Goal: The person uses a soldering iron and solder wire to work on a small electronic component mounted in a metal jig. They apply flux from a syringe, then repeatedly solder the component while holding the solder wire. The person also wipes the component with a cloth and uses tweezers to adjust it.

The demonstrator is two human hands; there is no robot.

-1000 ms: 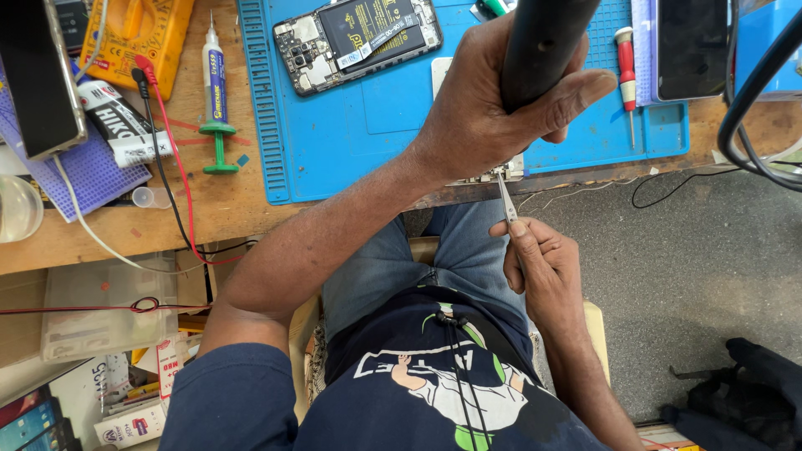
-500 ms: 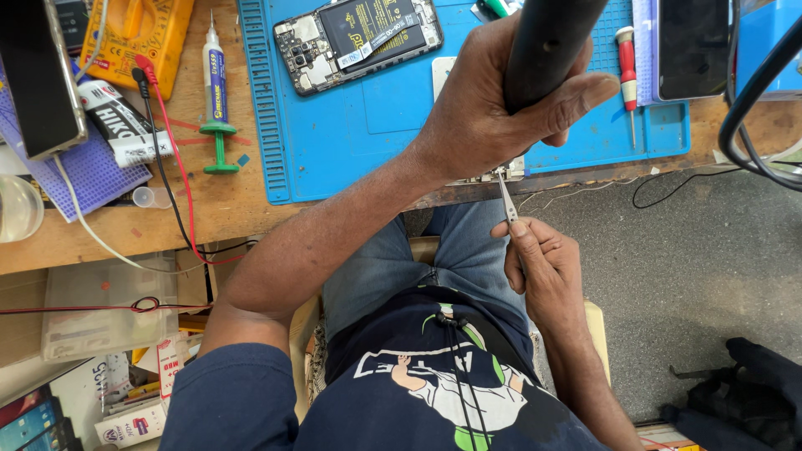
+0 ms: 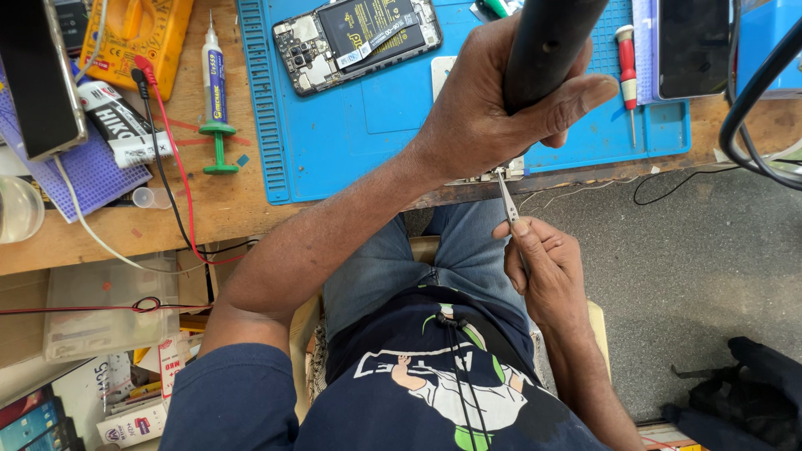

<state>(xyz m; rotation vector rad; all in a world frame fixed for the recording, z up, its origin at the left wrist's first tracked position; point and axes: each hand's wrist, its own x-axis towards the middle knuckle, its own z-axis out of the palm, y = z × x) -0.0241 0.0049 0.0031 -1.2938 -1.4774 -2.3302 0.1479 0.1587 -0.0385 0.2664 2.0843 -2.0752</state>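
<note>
Left hand [image 3: 493,108] at 12 grips thick black tool handle [image 3: 547,46]. Right hand [image 3: 543,263] w/ thin metal tweezers [image 3: 507,198] pinched, tips at blue mat [image 3: 351,134] edge.

The thick black handle [image 3: 547,46] gripped by the left hand [image 3: 493,108] runs off the top edge of the frame, so its upper end cannot be seen, and the hand covers its lower end. The tips of the tweezers [image 3: 506,194] meet a small part at the worktop [image 3: 125,234] edge, mostly hidden under that hand and too small to make out. The right hand [image 3: 543,267] covers the tweezers' rear. At the upper left, the yellow meter [image 3: 138,38] and a dark phone [image 3: 38,75] are cut by the frame edge. The black cable [image 3: 752,108] at the upper right leaves the frame.
</note>
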